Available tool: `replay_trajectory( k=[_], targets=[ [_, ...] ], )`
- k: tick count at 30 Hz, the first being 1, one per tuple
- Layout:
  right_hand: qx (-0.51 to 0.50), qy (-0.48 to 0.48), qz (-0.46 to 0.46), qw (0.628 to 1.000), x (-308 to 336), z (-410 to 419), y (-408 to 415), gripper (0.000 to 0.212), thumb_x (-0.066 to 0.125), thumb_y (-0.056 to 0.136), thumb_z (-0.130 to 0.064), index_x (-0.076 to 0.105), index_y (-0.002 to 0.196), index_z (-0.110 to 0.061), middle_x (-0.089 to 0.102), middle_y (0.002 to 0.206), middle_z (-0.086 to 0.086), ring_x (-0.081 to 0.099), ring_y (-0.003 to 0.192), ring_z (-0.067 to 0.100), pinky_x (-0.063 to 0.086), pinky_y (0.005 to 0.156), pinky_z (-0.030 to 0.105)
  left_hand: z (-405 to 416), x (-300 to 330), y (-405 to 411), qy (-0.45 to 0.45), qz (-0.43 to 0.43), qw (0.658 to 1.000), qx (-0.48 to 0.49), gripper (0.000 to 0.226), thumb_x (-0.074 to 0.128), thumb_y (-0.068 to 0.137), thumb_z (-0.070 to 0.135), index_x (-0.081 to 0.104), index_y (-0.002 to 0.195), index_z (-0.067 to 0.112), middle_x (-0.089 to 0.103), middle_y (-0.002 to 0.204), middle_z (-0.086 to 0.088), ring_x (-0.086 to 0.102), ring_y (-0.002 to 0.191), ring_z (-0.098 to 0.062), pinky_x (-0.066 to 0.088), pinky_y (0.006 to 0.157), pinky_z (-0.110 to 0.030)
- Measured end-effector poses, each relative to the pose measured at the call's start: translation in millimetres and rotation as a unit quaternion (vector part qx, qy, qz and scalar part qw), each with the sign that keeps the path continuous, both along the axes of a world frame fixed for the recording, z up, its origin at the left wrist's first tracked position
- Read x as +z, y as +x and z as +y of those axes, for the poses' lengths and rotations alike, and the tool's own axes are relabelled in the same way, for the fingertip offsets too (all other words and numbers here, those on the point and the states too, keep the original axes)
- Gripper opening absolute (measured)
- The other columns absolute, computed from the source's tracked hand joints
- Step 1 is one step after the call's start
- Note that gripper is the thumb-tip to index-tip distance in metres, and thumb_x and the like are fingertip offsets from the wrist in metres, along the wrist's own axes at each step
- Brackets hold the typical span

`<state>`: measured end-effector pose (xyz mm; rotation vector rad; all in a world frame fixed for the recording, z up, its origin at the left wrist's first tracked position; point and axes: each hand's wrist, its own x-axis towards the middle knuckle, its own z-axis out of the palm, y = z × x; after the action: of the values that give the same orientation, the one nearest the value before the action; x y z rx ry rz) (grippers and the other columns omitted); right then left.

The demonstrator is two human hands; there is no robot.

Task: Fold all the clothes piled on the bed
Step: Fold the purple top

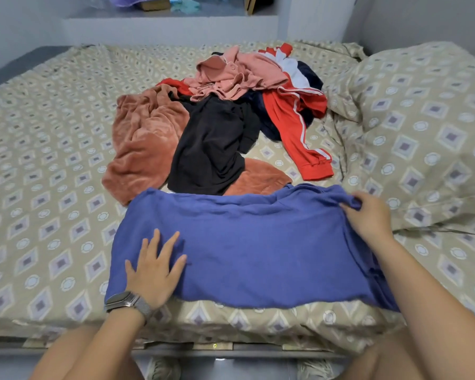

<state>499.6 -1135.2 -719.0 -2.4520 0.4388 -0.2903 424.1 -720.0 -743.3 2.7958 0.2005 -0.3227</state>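
Patterned bed (47, 165) has the pile (231, 105) mid-mattress and a blue top (258, 242) spread at the near edge. Left hand (155, 272) presses flat on it, right hand (369, 215) pinches the far corner. Looks thin, floppy, light, so probably grab corners and hems.

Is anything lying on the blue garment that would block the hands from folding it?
Nothing visible does. The blue garment lies spread on the bed; left hand presses it flat, right hand pinches its far corner.
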Motion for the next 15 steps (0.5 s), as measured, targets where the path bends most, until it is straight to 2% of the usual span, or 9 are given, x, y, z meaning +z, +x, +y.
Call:
replay_trajectory(
  k=[2,4,6,8,9,11,13,15],
  targets=[
    [-0.029,0.002,-0.016,0.999,1,-11,-1,0.004,0.062,0.085,-0.006,0.064,0.085,-0.01,0.06,0.078,0.008,0.052,0.075,0.028,0.036,0.066,0.034,10,-1,-6,0.034,0.016,0.998,0.042,0.059,0.033,0.096,0.058,0.006,0.148,0.05,-0.007,0.161,0.003,-0.005,0.149,-0.025,0.008,0.113,-0.063],
    [-0.022,-0.022,0.048,0.998,-8,-19,-5,0.002,0.063,0.082,-0.005,0.064,0.083,-0.004,0.063,0.076,0.014,0.058,0.077,0.035,0.04,0.065,0.036,23,-8,-10,0.066,0.056,0.991,0.105,0.065,0.029,0.093,0.065,0.001,0.149,0.047,-0.009,0.161,-0.002,-0.003,0.147,-0.033,0.008,0.111,-0.063],
    [-0.019,-0.038,0.109,0.993,-15,-23,-13,0.004,0.064,0.084,-0.007,0.064,0.082,-0.003,0.061,0.074,0.015,0.06,0.082,0.038,0.037,0.064,0.034,35,-13,-10,0.05,0.063,0.983,0.163,0.075,0.034,0.09,0.066,0.008,0.151,0.032,0.008,0.157,-0.016,0.016,0.14,-0.043,0.02,0.111,-0.059],
    [-0.04,-0.018,0.114,0.993,-13,-25,-17,0.013,0.061,0.09,-0.011,0.064,0.08,-0.003,0.058,0.072,0.015,0.06,0.089,0.042,0.036,0.067,0.034,44,-16,-7,0.057,0.047,0.978,0.197,0.078,0.046,0.09,0.059,0.02,0.147,0.012,0.034,0.14,-0.025,0.039,0.123,-0.046,0.037,0.101,-0.051],
    [-0.056,-0.007,0.1,0.993,-9,-26,-18,0.016,0.058,0.092,-0.012,0.066,0.086,-0.001,0.061,0.077,0.019,0.06,0.094,0.044,0.038,0.07,0.036,49,-16,-6,0.054,0.036,0.978,0.197,0.074,0.053,0.089,0.052,0.029,0.14,0.004,0.044,0.13,-0.027,0.046,0.115,-0.046,0.042,0.094,-0.048],
    [-0.091,0.022,0.074,0.993,-1,-29,-18,0.025,0.05,0.097,-0.012,0.066,0.108,0.003,0.066,0.103,0.026,0.057,0.108,0.044,0.042,0.084,0.039,54,-14,-2,0.008,0.008,0.984,0.178,0.054,0.067,0.087,0.033,0.045,0.12,-0.004,0.056,0.113,-0.029,0.055,0.1,-0.045,0.046,0.078,-0.044],
    [-0.091,0.06,0.086,0.99,3,-30,-23,0.031,0.045,0.098,-0.009,0.059,0.123,0.001,0.061,0.123,0.022,0.053,0.117,0.04,0.039,0.093,0.038,55,-10,1,-0.027,-0.009,0.989,0.146,0.032,0.069,0.086,0.016,0.053,0.105,-0.004,0.06,0.104,-0.028,0.058,0.094,-0.044,0.04,0.067,-0.038],
    [-0.057,0.085,0.12,0.988,2,-30,-32,0.036,0.056,0.095,-0.014,0.053,0.129,-0.003,0.059,0.128,0.018,0.054,0.119,0.035,0.039,0.092,0.036,53,-7,3,-0.017,-0.025,0.994,0.108,0.02,0.065,0.087,0.01,0.054,0.099,-0.002,0.06,0.102,-0.026,0.057,0.093,-0.043,0.035,0.065,-0.036]
  ],
)
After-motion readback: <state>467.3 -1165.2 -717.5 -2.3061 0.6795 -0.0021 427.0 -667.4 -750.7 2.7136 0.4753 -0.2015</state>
